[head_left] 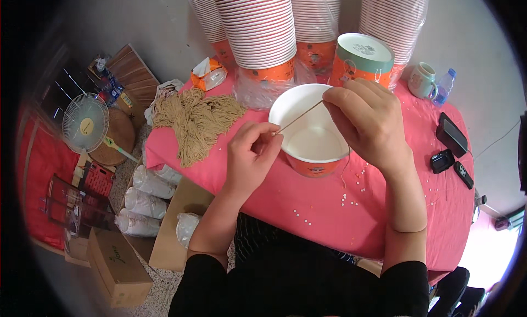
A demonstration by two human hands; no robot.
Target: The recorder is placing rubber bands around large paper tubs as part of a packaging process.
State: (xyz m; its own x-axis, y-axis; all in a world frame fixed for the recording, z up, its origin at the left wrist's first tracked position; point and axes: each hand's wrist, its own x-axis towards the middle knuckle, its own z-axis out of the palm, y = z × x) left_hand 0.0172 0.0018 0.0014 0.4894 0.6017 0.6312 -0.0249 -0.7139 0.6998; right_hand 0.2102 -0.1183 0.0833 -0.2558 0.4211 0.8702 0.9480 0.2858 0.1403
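Right hand (369,119) and left hand (250,158), fingers of both pinched on cord (299,118), hold it taut above tub (313,168) on desk (324,229); stretching appears done, no knot visible, large bundle (197,122) left, stage judged early.

on the pink cloth (439,224), at right, a pale mug (420,85) stands beside a bottle (443,89) with a blue cap. nearer lie 3 black things: a long case (452,135), a small box (441,162) and a remote (464,175). at left are a fan (86,124), a brown panel (131,74) and a cardboard box (118,265).
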